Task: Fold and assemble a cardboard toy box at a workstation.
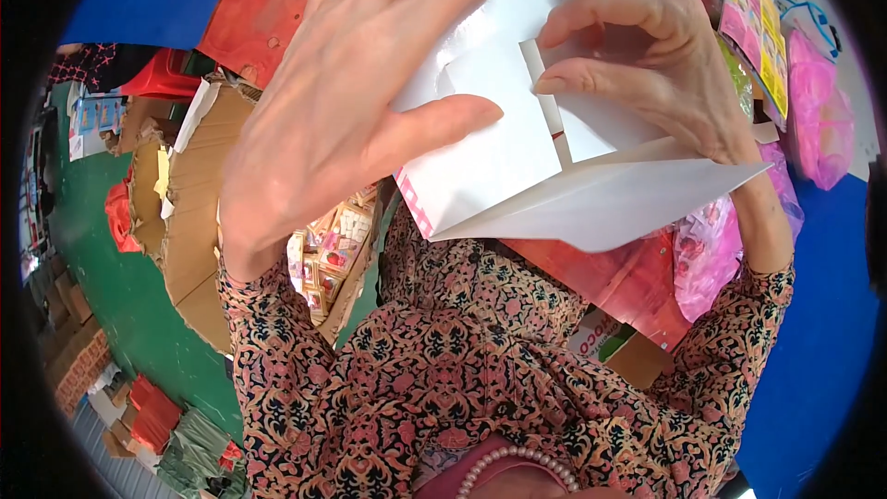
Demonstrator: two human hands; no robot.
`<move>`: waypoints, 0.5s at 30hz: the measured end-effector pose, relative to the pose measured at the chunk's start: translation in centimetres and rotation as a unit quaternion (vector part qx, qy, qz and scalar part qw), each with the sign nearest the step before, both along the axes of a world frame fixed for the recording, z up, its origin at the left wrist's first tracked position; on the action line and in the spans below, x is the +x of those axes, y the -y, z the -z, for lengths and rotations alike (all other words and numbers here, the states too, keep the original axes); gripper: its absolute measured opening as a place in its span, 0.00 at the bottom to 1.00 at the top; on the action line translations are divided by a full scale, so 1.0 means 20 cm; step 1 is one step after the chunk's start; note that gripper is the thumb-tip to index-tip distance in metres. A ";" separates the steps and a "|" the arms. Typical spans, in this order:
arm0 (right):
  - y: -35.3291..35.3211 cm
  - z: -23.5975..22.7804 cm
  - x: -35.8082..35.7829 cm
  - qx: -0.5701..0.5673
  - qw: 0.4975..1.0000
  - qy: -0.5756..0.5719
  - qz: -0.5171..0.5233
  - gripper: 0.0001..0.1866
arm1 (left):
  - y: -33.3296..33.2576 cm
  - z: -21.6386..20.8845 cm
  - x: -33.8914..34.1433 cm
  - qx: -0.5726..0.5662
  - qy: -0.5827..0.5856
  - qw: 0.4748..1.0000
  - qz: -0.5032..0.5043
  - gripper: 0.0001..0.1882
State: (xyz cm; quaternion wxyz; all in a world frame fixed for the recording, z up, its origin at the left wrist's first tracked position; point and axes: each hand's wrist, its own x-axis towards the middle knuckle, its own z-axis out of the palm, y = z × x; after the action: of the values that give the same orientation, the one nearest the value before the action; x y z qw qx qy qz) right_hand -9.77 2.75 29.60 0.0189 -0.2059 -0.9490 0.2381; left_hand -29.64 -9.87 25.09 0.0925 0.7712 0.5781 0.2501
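Note:
A white paperboard box [490, 143] with its inside showing and a pink checked edge lies in front of me. My left hand [342, 92], a gold ring on one finger, is open and lies over its left part with the thumb stretched across the white board. On the other side my right hand [661, 55] is curled, thumb and forefinger at a narrow standing flap [548, 106] inside the box. They seem to pinch it, though the contact is partly hidden. A wide white flap [601, 203] sticks out toward my body.
A torn cardboard carton [189, 222] stands at left, with small wrapped packets [333, 254] beside my left forearm. The red tabletop [610, 282] runs under the box. Pink plastic bags [707, 259] and colourful printed packaging [753, 37] sit at right.

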 end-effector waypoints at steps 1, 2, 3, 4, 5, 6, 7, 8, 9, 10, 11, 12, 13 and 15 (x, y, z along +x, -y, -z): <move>0.00 0.02 -0.01 -0.004 1.000 -0.001 -0.006 0.13 | 0.00 -0.02 -0.01 -0.023 -0.007 1.000 -0.007 0.34; 0.00 0.05 -0.02 -0.038 0.999 -0.026 -0.010 0.13 | 0.01 -0.03 -0.01 -0.046 -0.014 0.999 -0.013 0.35; 0.00 0.07 -0.03 -0.072 0.996 -0.050 -0.013 0.14 | 0.01 -0.04 -0.02 -0.069 -0.020 0.997 -0.020 0.35; 0.00 0.06 -0.03 -0.071 0.996 -0.050 -0.012 0.14 | 0.01 -0.04 -0.02 -0.088 -0.025 0.996 -0.020 0.35; 0.01 0.06 -0.04 -0.033 0.998 -0.035 -0.039 0.15 | 0.01 -0.03 -0.03 -0.088 -0.025 0.996 -0.019 0.35; 0.02 0.06 -0.05 0.005 0.998 -0.019 -0.067 0.17 | 0.01 -0.03 -0.03 -0.095 -0.038 0.995 -0.017 0.39; -0.04 0.13 -0.05 0.009 0.998 -0.019 -0.061 0.17 | 0.00 -0.04 -0.03 -0.098 -0.051 0.994 -0.008 0.42; -0.17 0.30 -0.08 0.073 0.941 -0.249 -0.219 0.18 | -0.01 -0.05 -0.02 -0.099 -0.053 0.994 -0.005 0.42; -0.24 0.39 -0.09 0.134 0.804 -0.455 -0.358 0.19 | -0.03 -0.05 -0.01 -0.104 -0.009 0.995 -0.009 0.42; -0.17 0.31 -0.09 0.127 0.802 -0.458 -0.362 0.19 | -0.01 -0.05 -0.03 -0.114 0.035 0.993 -0.026 0.43; -0.05 0.16 -0.07 0.070 0.939 -0.247 -0.229 0.20 | 0.01 -0.03 -0.04 -0.118 0.036 0.992 -0.034 0.43; 0.01 0.06 -0.05 0.013 0.997 -0.011 -0.071 0.21 | 0.02 -0.02 -0.05 -0.106 0.019 0.994 -0.031 0.42; 0.00 0.06 -0.04 0.012 0.997 -0.012 -0.071 0.21 | 0.02 -0.02 -0.04 -0.092 0.002 0.995 -0.030 0.41; -0.01 0.07 -0.05 0.025 0.995 -0.009 -0.092 0.22 | 0.03 -0.05 -0.05 -0.085 -0.021 0.996 -0.021 0.38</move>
State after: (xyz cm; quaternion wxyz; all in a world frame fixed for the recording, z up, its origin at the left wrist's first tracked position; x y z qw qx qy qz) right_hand -10.69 2.87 28.26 0.0109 -0.1148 -0.9693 0.2172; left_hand -30.63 -10.43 26.08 0.1405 0.7533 0.6150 0.1858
